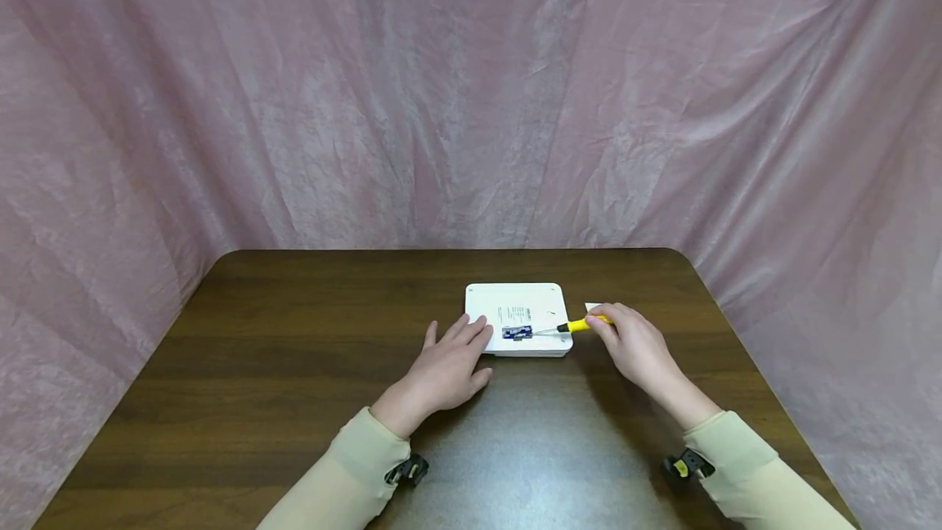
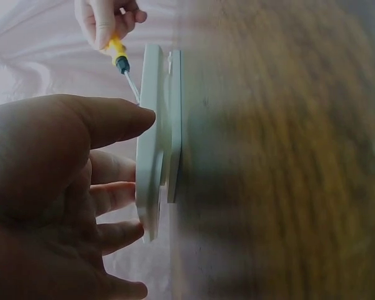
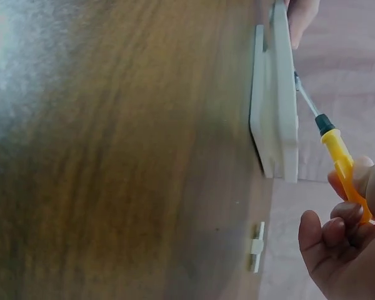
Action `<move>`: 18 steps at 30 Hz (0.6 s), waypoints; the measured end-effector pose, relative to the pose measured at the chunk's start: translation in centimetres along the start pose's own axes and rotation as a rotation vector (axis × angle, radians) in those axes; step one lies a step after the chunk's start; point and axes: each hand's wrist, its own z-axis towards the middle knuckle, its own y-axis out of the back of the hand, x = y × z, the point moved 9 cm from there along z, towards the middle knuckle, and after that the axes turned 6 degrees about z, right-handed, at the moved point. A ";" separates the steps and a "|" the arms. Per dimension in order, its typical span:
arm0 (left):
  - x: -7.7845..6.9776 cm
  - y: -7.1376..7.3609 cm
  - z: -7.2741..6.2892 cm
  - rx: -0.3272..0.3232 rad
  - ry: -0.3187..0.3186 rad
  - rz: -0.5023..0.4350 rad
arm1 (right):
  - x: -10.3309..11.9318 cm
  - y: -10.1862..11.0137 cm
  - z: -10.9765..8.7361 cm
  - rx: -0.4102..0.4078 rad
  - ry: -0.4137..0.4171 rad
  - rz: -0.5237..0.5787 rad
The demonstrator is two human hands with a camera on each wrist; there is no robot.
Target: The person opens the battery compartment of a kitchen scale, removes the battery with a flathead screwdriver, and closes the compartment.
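A white flat device, like a kitchen scale lying bottom up, rests on the table with printed text on its upper face. Blue batteries show in a small recess near its front edge. My right hand grips a yellow screwdriver by its handle. Its thin metal shaft slants leftward, with the tip at the right end of the batteries. My left hand rests on the device's left side, fingers extended over the edge. In the left wrist view the thumb lies against the front edge of the device.
A small white piece, like a battery cover, lies on the brown wooden table right of the device, partly behind my right hand. Pink curtains hang behind the table and along both sides.
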 end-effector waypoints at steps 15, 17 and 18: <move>0.1 0.2 -0.1 -0.003 0.002 -0.002 | 1.0 1.4 -0.6 -0.084 0.094 -0.023; 0.1 0.2 -0.1 -0.005 0.001 -0.003 | 1.3 1.6 -0.7 -0.106 0.126 -0.039; 0.1 0.2 -0.1 -0.006 0.001 -0.001 | 1.6 1.7 -0.7 -0.120 0.149 -0.049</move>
